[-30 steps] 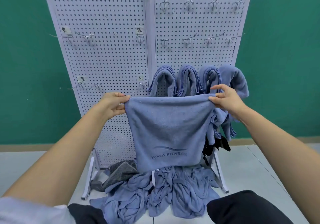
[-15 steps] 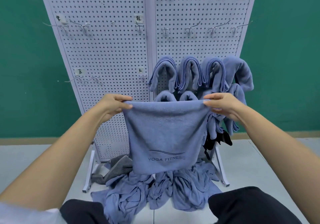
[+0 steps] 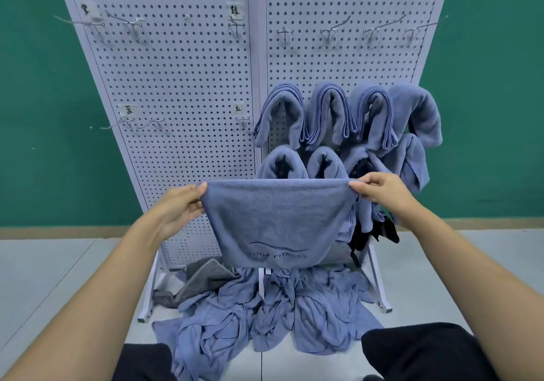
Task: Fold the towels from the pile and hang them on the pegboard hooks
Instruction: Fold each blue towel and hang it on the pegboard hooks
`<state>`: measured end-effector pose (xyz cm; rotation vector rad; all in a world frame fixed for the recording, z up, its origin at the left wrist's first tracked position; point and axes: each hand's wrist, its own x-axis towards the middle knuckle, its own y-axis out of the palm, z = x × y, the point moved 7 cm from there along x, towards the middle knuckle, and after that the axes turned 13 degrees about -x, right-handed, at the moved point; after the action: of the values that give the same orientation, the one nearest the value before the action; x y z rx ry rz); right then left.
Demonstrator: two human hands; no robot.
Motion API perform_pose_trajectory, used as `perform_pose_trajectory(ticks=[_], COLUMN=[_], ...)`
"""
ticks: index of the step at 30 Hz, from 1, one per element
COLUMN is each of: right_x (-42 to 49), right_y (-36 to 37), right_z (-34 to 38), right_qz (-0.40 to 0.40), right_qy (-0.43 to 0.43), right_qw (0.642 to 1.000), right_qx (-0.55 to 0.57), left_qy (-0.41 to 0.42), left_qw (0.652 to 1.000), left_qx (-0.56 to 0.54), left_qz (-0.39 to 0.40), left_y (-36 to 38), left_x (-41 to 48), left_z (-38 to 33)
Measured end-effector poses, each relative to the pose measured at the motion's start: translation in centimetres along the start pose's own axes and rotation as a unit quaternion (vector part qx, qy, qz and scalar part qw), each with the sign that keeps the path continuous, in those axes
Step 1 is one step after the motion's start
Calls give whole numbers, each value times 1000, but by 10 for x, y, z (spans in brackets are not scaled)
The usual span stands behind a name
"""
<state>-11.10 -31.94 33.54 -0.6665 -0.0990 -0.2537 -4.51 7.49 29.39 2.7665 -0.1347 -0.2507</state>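
I hold a blue towel (image 3: 276, 218) printed "YOGA FITNESS" stretched flat in front of the white pegboard (image 3: 182, 86). My left hand (image 3: 179, 207) pinches its top left corner and my right hand (image 3: 379, 192) pinches its top right corner. The towel hangs folded, its lower edge just above the pile of crumpled blue towels (image 3: 265, 313) on the floor. Several folded blue towels (image 3: 329, 115) hang on hooks on the right panel, in two rows; the lower row is partly hidden behind the held towel.
Bare metal hooks (image 3: 335, 30) line the upper right panel, with more hooks (image 3: 129, 24) on the left panel. A grey towel (image 3: 203, 277) lies by the stand's left foot. Something black (image 3: 368, 233) hangs at the right. My knees (image 3: 418, 348) frame the pile. Green wall behind.
The view has tipped downward, so the pegboard sits higher in frame. My hands have lowered the towel slightly and keep it stretched between them, with my right fingers drawn in.
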Motion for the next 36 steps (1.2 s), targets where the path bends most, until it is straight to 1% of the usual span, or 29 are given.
perform_pose_trajectory(ticks=[2, 5, 7, 10, 12, 15, 18, 22, 26, 28, 30, 33, 35, 36], right_x=[-4, -8, -11, -14, -13, -12, -17, -21, -26, -28, -30, -31, -29, -26], right_y=[12, 38, 55, 80, 95, 119, 133, 136, 137, 138, 139, 138, 130, 123], right_z=[-12, -31, -41, -40, -31, -8, 14, 27, 31, 35, 37, 38, 38, 37], right_qz=[3, 20, 40, 75, 91, 123, 128, 102, 95, 107, 138, 185, 183, 166], right_qy=[57, 144, 196, 230, 226, 195, 155, 117, 97, 82, 64, 59, 45, 26], right_qw=[992, 972, 957, 941, 938, 942, 951, 969, 974, 971, 964, 951, 953, 963], right_qx=[116, 182, 210, 237, 245, 245, 236, 190, 183, 199, 218, 240, 236, 209], left_qy=[-50, -118, -125, -88, -57, -17, 18, 59, 63, 61, 72, 78, 63, 57], left_qw=[996, 982, 976, 981, 987, 995, 995, 992, 991, 993, 993, 992, 994, 995], left_qx=[-60, -113, -132, -115, -66, 12, 59, 77, 101, 95, 92, 102, 90, 87], left_qz=[-42, -99, -118, -133, -132, -101, -81, -80, -55, -31, -5, 16, 15, 13], left_y=[-8, -8, -4, 9, 27, 60, 84, 100, 107, 110, 111, 110, 108, 107], left_x=[5, 6, 9, 10, 5, -5, -11, -18, -22, -23, -23, -22, -21, -20], left_z=[18, 47, 59, 65, 65, 67, 71, 70, 71, 73, 72, 71, 71, 71])
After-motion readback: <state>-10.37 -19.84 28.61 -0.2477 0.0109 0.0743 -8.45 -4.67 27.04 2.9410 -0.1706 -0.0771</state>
